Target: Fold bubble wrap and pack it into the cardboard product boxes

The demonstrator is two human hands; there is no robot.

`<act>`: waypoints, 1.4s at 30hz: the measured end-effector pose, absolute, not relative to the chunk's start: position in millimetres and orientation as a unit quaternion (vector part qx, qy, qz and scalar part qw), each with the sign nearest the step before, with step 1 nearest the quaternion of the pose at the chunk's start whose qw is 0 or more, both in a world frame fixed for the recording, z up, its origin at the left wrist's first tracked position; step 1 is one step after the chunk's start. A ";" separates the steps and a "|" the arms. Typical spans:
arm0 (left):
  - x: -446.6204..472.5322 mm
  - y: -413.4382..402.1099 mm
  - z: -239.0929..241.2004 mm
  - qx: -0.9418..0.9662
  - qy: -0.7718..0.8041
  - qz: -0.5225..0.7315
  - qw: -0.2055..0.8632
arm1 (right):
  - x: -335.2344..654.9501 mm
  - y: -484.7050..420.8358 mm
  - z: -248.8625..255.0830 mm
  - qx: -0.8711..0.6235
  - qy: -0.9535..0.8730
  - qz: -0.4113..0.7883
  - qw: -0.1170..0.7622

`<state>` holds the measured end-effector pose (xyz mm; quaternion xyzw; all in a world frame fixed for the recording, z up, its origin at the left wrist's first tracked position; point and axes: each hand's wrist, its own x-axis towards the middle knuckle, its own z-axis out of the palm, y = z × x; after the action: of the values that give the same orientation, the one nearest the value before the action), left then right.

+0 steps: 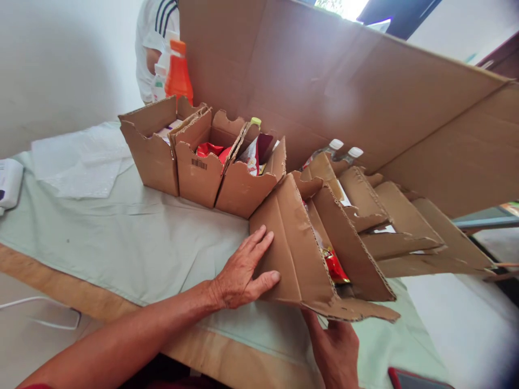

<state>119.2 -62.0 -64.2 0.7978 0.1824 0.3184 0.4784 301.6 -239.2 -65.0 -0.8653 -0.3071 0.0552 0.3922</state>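
My left hand lies flat and open, fingers stretched, against the side of a tilted cardboard box. My right hand is beneath the box's torn front flap, fingers reaching up under the cardboard and partly hidden. A red snack packet shows between the box's dividers. Behind it, two white-capped bottles stick up from a further cardboard compartment.
Three open cardboard boxes with red packets stand on the pale green tablecloth. An orange bottle and a person in a white striped shirt are behind them. A large cardboard sheet leans at the back. A phone lies near right.
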 end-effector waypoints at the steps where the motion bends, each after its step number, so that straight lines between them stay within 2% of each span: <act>1: 119.3 -61.0 -63.3 0.794 0.187 0.321 0.481 | 299.4 -234.5 -62.0 -0.866 -0.310 0.050 0.389; 13: 120.8 -52.3 -64.9 0.700 0.271 0.405 0.523 | 280.7 -189.4 -34.9 -0.814 -0.437 0.042 0.380; 19: 122.0 -60.1 -63.8 0.698 0.267 0.412 0.520 | 292.8 -167.6 -36.0 -0.836 -0.430 0.044 0.339; 26: 124.4 -52.4 -62.8 0.663 0.380 0.423 0.487 | 324.7 -107.7 -37.1 -0.862 -0.401 0.015 0.309; 35: 128.8 -47.5 -67.8 0.662 0.375 0.387 0.521 | 289.4 -96.8 -38.8 -0.753 -0.535 0.092 0.371; 42: 132.1 -46.1 -73.5 0.649 0.389 0.361 0.545 | 299.6 -71.7 -40.5 -0.729 -0.547 0.089 0.401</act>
<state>132.1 -46.1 -73.5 0.6492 0.3893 0.3613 0.5445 299.6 -71.7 -40.5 -0.7289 -0.5475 0.0886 0.4014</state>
